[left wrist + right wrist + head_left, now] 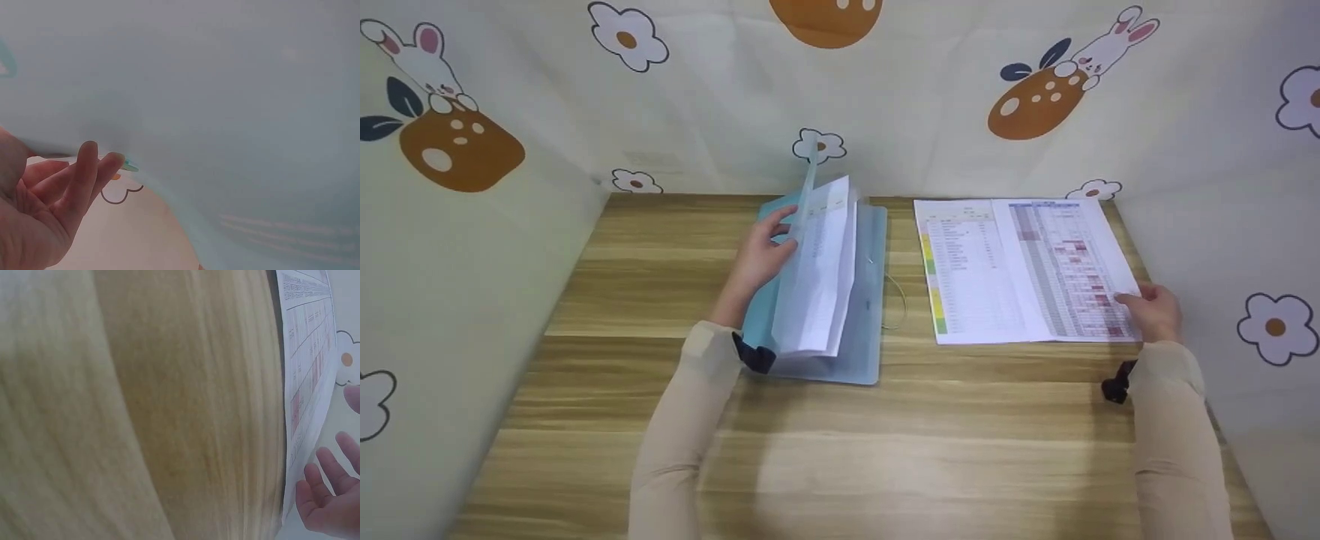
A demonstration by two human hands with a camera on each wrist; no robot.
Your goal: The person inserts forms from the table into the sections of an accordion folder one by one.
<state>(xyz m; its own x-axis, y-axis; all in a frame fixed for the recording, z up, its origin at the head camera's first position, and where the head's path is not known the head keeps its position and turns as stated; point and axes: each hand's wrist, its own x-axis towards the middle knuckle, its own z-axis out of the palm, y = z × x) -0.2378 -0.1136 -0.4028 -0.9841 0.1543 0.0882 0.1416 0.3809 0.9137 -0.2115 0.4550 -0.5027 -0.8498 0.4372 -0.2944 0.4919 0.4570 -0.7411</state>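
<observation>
A light-blue translucent folder [877, 315] lies open on the table, its cover [808, 195] standing up with white printed sheets [832, 277] fanned beside it. My left hand [761, 259] is at the cover's left side, fingertips touching it. In the left wrist view the cover [236, 112] fills most of the frame, the fingers [84, 174] extended at its edge. To the right lies a printed paper with coloured tables [1020, 270], spread flat. My right hand [1159, 311] is at its right edge, a fingertip overlapping the sheet; its fingers [320, 486] look spread and relaxed.
A thin cord loop [901, 300] sticks out from the folder's right side. The wooden table [840, 450] is bounded behind and on both sides by cloth walls [712, 97] printed with rabbits and flowers. Black bands [1119, 382] sit at the wrists.
</observation>
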